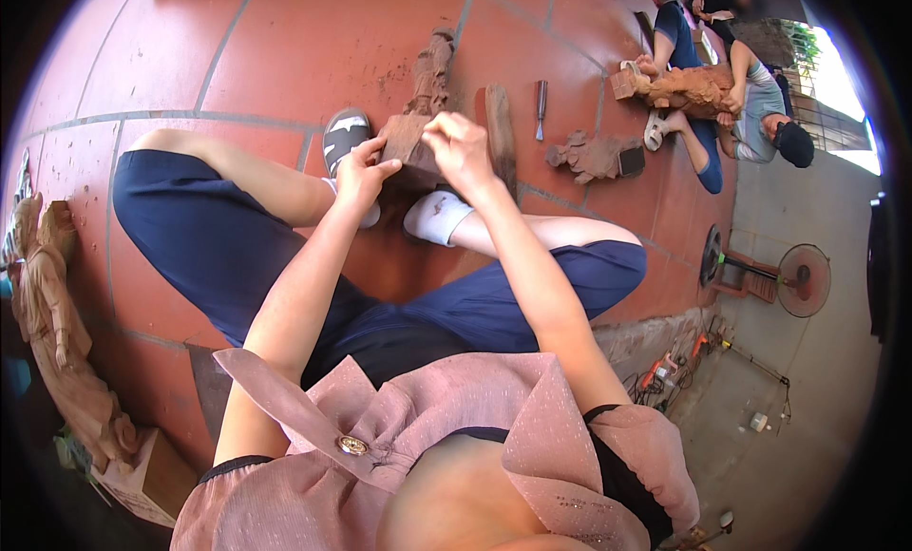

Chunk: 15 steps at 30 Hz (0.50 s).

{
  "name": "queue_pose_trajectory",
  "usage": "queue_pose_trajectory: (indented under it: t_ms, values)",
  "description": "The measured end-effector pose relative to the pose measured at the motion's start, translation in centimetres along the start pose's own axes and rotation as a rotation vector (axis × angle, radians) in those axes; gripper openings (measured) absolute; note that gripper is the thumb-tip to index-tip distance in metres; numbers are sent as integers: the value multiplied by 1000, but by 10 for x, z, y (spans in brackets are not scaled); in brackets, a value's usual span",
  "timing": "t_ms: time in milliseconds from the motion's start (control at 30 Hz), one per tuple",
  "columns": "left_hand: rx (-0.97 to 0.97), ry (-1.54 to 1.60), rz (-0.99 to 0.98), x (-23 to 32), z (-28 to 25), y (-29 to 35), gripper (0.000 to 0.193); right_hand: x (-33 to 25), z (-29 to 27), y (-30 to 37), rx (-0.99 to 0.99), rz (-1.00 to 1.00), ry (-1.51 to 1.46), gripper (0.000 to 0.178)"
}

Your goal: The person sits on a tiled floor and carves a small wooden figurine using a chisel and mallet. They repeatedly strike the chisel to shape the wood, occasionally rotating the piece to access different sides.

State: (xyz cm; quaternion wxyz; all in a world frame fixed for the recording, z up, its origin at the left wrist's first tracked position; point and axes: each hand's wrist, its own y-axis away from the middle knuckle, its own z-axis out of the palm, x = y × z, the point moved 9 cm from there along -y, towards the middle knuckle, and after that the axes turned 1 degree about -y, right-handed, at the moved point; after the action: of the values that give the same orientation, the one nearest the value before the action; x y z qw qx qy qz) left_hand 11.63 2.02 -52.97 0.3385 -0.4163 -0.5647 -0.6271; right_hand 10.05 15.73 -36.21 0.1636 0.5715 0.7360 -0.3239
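A carved wooden statue [432, 71] lies on the floor in front of my feet, with its square block base [410, 138] turned toward me. My left hand [361, 176] is closed on the left side of this base, thumb toward its near face. At the base's right edge, my right hand [460, 152] has its fingers curled in. Whatever the right fingers pinch, if anything, is too small or hidden to make out. Just right of that hand lies a long wooden board [500, 131], and beyond it a chisel [541, 111] with a dark handle.
A smaller carving [589, 158] lies to the right, near a person with another carving [692, 87]. A sandal [344, 138] sits by my left foot. Tall wooden statue [62, 323] at far left; fan [804, 280] and cables [660, 372] at right.
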Motion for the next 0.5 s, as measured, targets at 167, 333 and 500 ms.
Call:
queue_pose_trajectory:
  t_ms: [167,333,500]
  values:
    - [-13,11,23,-2,1,-2,55,-18,16,32,-244,69,-155,7]
    - [19,16,45,8,-1,1,54,42,-5,41,-115,650,-731,12]
    - [-10,11,-20,15,-1,6,53,79,-13,29,-83,778,-928,11]
